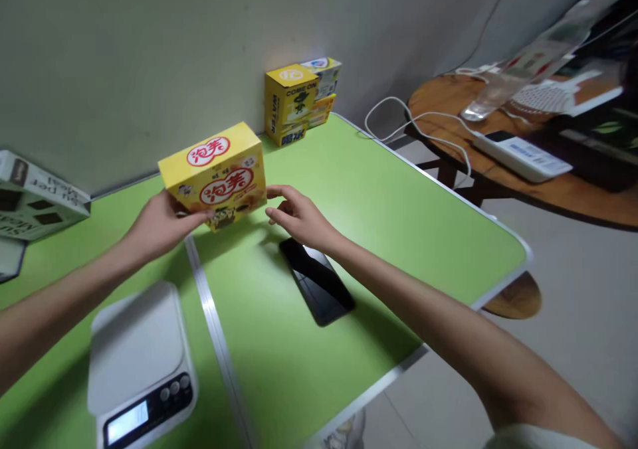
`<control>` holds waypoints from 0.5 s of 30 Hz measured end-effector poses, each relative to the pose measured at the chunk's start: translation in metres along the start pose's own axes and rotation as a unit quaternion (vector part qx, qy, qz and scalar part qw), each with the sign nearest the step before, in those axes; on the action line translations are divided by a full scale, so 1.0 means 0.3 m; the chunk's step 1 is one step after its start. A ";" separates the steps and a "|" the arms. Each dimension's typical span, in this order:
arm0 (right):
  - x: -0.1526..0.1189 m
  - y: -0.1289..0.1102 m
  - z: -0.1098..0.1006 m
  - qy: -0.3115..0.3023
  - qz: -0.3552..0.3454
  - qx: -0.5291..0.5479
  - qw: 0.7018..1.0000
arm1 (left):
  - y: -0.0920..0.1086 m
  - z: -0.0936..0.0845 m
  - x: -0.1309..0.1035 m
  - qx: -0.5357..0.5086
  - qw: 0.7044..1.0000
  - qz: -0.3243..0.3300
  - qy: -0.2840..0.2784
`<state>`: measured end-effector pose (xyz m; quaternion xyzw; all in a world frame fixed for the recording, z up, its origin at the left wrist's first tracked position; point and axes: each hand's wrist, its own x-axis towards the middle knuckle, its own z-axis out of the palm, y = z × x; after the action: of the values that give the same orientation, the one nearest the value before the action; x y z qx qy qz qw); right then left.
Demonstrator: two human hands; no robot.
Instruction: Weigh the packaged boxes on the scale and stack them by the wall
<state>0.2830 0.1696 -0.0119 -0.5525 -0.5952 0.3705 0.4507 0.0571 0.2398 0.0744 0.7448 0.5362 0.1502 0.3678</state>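
One green counter [409,236] carries a white scale [137,349] well in from its back edge, and nearer that edge a yellow box [214,160] is held over the surface. The left hand [160,222] is closed on the box's lower left side, thumb across the front, while the right hand [303,218] is half open at its right side, contact unclear, above a black phone [319,283] lying between the back and front edges
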 end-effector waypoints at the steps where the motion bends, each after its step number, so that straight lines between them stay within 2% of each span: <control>1: 0.002 0.028 -0.027 0.014 0.009 0.002 1.000 | 0.027 0.018 0.066 0.019 1.000 0.006 0.009; 4: 0.002 0.100 -0.098 0.034 0.024 0.000 0.999 | 0.084 0.071 0.281 0.037 0.998 0.028 0.041; 8: 0.015 0.167 -0.164 0.016 0.037 -0.010 0.999 | 0.125 0.135 0.541 -0.018 0.997 0.021 0.071; 12: 0.067 0.213 -0.210 -0.006 0.064 0.011 0.998 | 0.137 0.173 0.716 -0.049 0.997 -0.004 0.051; 15: 0.101 0.239 -0.230 -0.013 0.064 0.023 0.998 | 0.117 0.193 0.812 -0.019 0.999 0.016 0.042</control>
<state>0.3721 0.2040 -0.0534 -0.5742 -0.5561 0.4187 0.4310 0.2096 0.4334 0.0182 0.7391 0.5364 0.1973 0.3564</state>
